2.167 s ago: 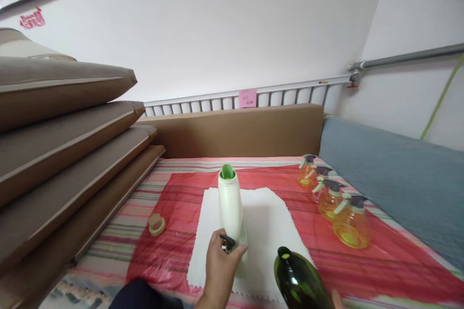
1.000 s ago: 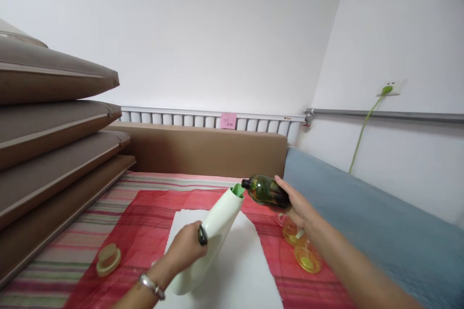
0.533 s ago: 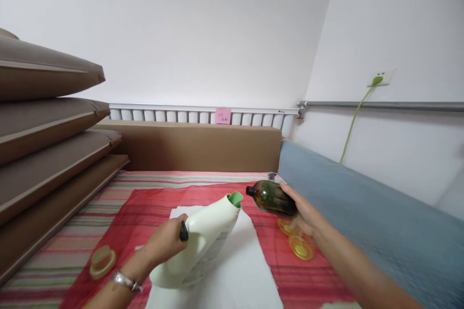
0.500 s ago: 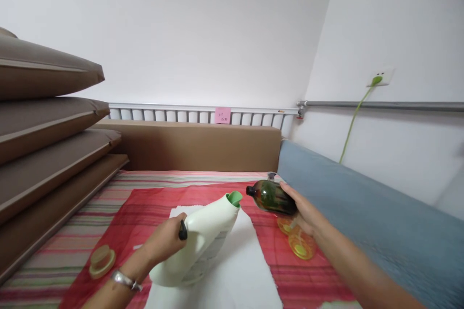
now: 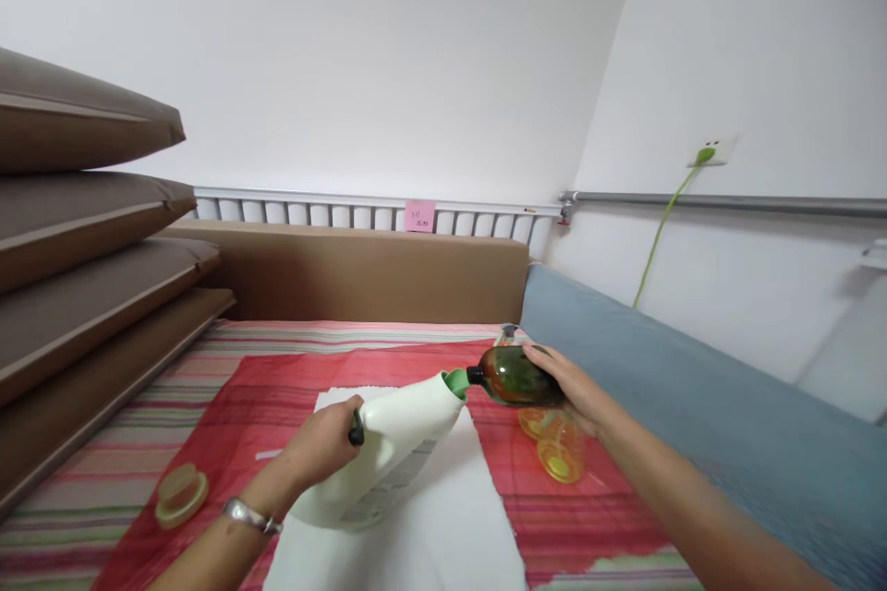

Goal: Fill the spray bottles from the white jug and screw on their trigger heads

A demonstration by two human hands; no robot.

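Note:
My left hand is closed round a pale white bottle with a green spout, tilted far over to the right above a white cloth. A small black cap is pinched against the bottle by my left fingers. My right hand grips a dark green glass bottle lying nearly level, its black mouth touching the green spout.
Several yellow spray bottles stand on the red plastic sheet under my right arm. A tan cap lies at the left. Stacked brown cushions rise on the left, a brown board behind, a blue mattress to the right.
The white bottle has tipped further to the right, and the green bottle has come down until its mouth meets the green spout. The view has shifted slightly.

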